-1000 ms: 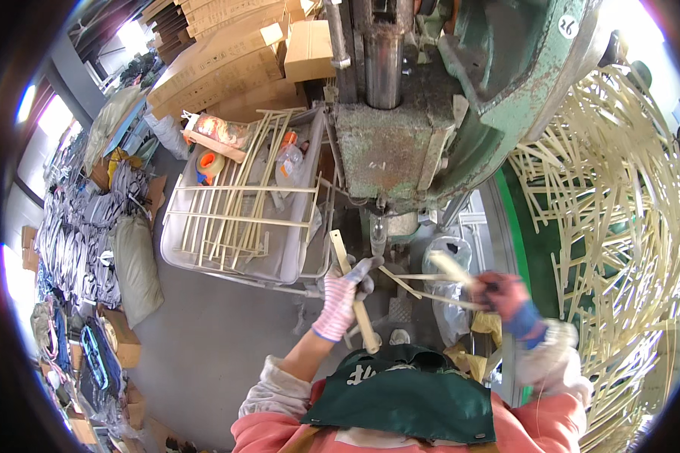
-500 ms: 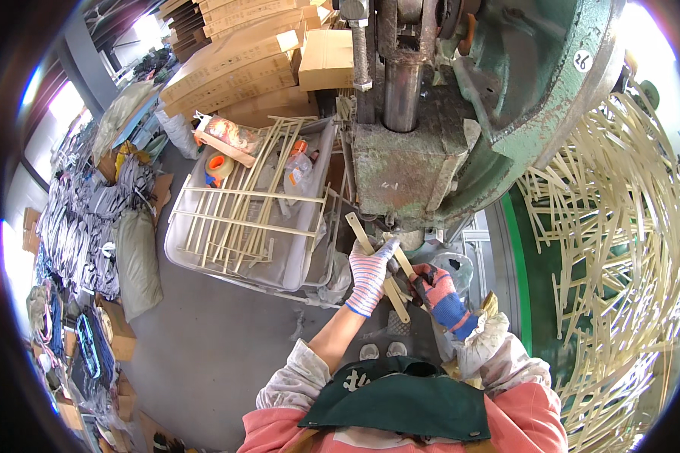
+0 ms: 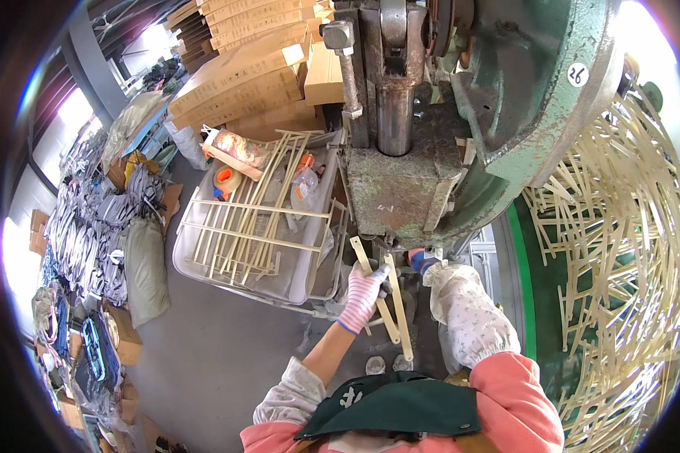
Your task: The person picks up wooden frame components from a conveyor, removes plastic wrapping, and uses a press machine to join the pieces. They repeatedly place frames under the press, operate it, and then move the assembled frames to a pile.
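Observation:
In a striped knit glove, my left hand [image 3: 363, 293] is closed on two pale flat strips [image 3: 399, 309] with holes at their ends. One strip slants up past the fingers, and the other hangs beside it, lower end toward me. My right hand [image 3: 418, 261], in a blue and dark red glove, reaches in at the lower front of the green press [image 3: 404, 189]. Its fingers are hidden by the machine and the white sleeve, so what they touch cannot be made out.
A grey plastic tub [image 3: 298, 279] stands left of the press, holding long pale strips, a tape roll [image 3: 227, 179] and a bottle. Cardboard boxes [image 3: 249, 90] are stacked behind. A large heap of pale strips [image 3: 619, 264] fills the right side. Bundled grey fabric [image 3: 98, 219] lies at far left.
My right hand has left the strips and moved forward under the press, its sleeve now stretched out. The left hand keeps the strips, which have swung slightly. The view has shifted a little.

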Available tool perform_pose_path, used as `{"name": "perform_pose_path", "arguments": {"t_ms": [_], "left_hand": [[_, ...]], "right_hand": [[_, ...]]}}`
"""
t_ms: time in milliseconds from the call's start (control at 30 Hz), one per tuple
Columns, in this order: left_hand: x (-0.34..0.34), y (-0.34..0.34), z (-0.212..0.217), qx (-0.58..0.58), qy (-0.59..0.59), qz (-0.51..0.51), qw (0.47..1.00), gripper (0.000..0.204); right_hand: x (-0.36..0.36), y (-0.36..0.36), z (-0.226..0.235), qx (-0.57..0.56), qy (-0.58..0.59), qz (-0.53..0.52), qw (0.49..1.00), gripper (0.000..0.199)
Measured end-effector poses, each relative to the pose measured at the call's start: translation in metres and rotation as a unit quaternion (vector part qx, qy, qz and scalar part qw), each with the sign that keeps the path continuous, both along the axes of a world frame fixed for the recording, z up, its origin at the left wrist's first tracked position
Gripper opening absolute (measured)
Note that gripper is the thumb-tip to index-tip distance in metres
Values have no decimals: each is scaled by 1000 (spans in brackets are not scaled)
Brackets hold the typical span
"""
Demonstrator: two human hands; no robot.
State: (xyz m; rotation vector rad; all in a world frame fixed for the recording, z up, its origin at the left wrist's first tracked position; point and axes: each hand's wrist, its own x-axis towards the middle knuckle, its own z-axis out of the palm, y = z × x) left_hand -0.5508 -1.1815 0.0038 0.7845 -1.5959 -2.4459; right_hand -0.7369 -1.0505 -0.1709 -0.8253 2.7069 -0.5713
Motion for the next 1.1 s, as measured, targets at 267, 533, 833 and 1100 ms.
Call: {"name": "perform_pose_path", "arguments": {"t_ms": [267,533,833,1100], "left_hand": [[55,-26,6,105,-11,-111,988,31],[58,-15,23,-55,-3,-194,979,48],[60,-23,34,-88,13,-215,973,53],[63,-33,36,-60,-10,-220,974,53]], "right_hand": [[-4,9,10,-64,-18,-5,998,18],[4,22,13,-77,-12,-9,997,18],[4,28,-2,-124,3,-4,992,18],[20,33,23,-347,-107,49,931,18]]}}
